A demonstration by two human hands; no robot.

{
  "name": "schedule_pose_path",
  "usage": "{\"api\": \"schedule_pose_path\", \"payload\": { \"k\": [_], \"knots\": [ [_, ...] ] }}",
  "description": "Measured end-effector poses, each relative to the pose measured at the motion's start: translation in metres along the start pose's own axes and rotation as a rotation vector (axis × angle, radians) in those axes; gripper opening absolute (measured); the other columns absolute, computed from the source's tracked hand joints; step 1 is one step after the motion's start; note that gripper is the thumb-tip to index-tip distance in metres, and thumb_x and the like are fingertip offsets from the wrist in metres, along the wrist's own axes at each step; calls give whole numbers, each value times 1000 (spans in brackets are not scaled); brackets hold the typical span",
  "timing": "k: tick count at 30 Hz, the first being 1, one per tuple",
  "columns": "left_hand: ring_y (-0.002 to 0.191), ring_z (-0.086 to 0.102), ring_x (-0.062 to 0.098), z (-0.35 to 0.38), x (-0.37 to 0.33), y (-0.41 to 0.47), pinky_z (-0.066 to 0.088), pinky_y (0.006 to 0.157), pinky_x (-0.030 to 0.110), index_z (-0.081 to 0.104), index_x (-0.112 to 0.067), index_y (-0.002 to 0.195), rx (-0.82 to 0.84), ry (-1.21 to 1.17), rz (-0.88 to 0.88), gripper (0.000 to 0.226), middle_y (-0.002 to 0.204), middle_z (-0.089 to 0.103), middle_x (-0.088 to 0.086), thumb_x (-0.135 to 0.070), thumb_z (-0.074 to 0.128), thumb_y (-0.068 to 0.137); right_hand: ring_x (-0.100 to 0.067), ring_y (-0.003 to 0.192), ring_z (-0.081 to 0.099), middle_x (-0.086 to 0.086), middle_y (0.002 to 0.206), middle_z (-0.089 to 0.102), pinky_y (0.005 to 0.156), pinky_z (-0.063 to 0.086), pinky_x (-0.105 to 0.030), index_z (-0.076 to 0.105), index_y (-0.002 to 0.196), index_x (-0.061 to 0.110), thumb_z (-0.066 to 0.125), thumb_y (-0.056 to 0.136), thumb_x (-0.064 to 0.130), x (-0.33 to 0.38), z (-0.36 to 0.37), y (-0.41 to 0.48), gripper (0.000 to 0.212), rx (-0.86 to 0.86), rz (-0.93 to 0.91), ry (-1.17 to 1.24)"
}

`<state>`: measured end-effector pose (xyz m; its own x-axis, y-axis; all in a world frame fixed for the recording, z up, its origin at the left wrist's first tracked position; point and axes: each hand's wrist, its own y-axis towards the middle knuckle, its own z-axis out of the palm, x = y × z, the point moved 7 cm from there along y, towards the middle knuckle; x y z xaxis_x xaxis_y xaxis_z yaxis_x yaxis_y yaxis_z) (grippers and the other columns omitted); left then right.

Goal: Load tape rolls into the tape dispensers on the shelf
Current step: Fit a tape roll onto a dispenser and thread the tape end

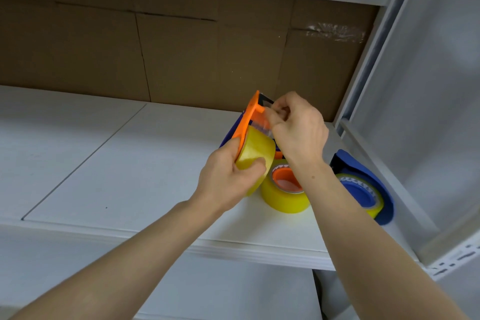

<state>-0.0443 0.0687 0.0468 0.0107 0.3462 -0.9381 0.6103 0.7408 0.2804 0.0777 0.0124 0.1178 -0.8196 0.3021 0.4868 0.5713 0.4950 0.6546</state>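
Left hand clamped on yellow tape roll seated in orange dispenser, held above shelf. Right hand at 1 o'clock pinching clear tape end. Roll light, stiff; film thin, sticky, likely tears: hold by rim. Loaded roll at 5 o'clock, blue dispenser at 4. Cardboard behind.

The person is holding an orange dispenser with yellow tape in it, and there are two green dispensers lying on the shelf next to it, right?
Not quite. The head view shows the left hand and right hand on the orange dispenser with its yellow tape, but the far-right dispenser on the shelf is blue, and the middle dispenser is orange. None is green.
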Motion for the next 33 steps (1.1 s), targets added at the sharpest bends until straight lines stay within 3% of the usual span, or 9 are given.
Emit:
{"api": "schedule_pose_path", "payload": {
  "k": [7,13,18,22,27,30,33],
  "knots": [
    [78,64,42,-5,-9,-2,52,69,60,63,-11,91,27,-120,43,35,84,66,23,-42,63,73,-3,71,50,1,85,56,65,43,-18,59,85,16,67,84,24,-12,7,6,11,-21,58,426],
    [73,62,45,-3,-8,-4,52,65,59,63,-5,90,40,-103,58,52,79,64,26,-54,60,71,-2,72,50,1,91,55,63,40,-10,53,80,19,67,85,25,-15,11,9,15,-20,66,380],
    [50,64,24,-9,-7,0,52,54,34,63,-13,72,41,-129,-1,33,60,66,13,-45,62,78,-11,79,56,0,89,61,67,47,-24,58,82,16,67,84,30,-9,5,10,16,-52,-18,330],
    [45,60,18,-9,-10,-1,49,49,25,62,-14,69,93,-162,-27,26,53,64,5,-32,59,88,-11,73,58,5,78,61,67,51,-32,60,75,18,72,79,32,-12,5,17,18,12,1,357],
    [49,60,14,-7,-14,-4,49,48,23,61,-11,83,211,-229,-29,14,57,65,3,-20,58,73,-14,70,60,13,65,58,68,53,-38,54,62,30,74,77,32,-14,3,25,25,97,55,416],
    [48,61,13,-8,-16,-4,49,48,21,61,-9,84,209,-252,-10,3,56,65,1,-7,63,83,-14,69,61,14,66,59,68,53,-38,53,62,33,75,76,33,-12,1,28,26,104,33,428],
    [49,61,15,-10,-19,-6,49,49,23,62,-7,87,187,-256,6,7,59,65,4,-7,55,89,-11,68,61,14,67,60,69,53,-34,53,64,32,74,77,32,-14,1,29,25,116,27,449]
  ]
}}
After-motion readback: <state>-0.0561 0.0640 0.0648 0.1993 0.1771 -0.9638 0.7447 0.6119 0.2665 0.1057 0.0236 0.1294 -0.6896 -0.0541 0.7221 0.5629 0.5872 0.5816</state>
